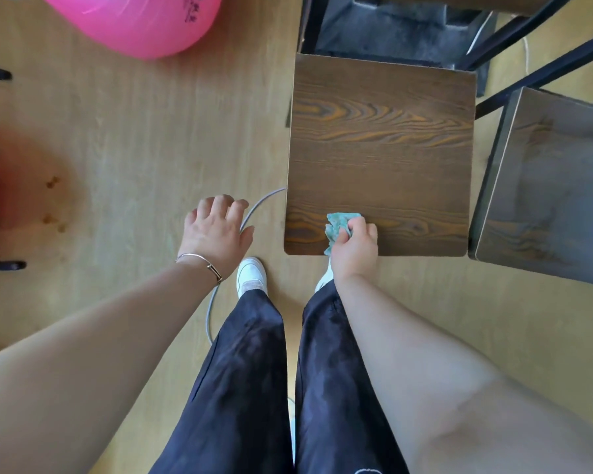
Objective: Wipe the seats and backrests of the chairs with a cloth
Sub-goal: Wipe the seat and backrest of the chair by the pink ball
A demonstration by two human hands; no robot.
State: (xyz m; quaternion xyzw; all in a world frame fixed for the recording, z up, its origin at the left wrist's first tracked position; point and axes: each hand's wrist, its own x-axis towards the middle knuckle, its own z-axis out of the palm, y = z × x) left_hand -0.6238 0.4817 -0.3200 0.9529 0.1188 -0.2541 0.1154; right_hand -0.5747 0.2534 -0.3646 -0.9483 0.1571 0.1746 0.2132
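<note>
The right hand (355, 249) is gripping a crumpled teal cloth (339, 227), its fingers curled round the bunched fabric and pressing it onto the near edge of the dark brown wood-grain square chair seat (380, 138). The cloth is sitting on the seat's front strip, left of the middle, with one corner hanging over the edge. The left hand (218, 230) is hovering over the light wooden floor (134, 131) to the left of the seat, fingers spread and relaxed, holding nothing; a thin silver bracelet (201, 263) is circling its wrist. A grey cable (254, 208) is curving along the floor beneath that hand. A second dark wood-grain chair seat (548, 186) is standing just beside the first, on its right. The person's dark trousers (240, 371) and a white shoe (251, 273) are showing below. A large pink ball (137, 18) is lying on the floor at the upper left.
</note>
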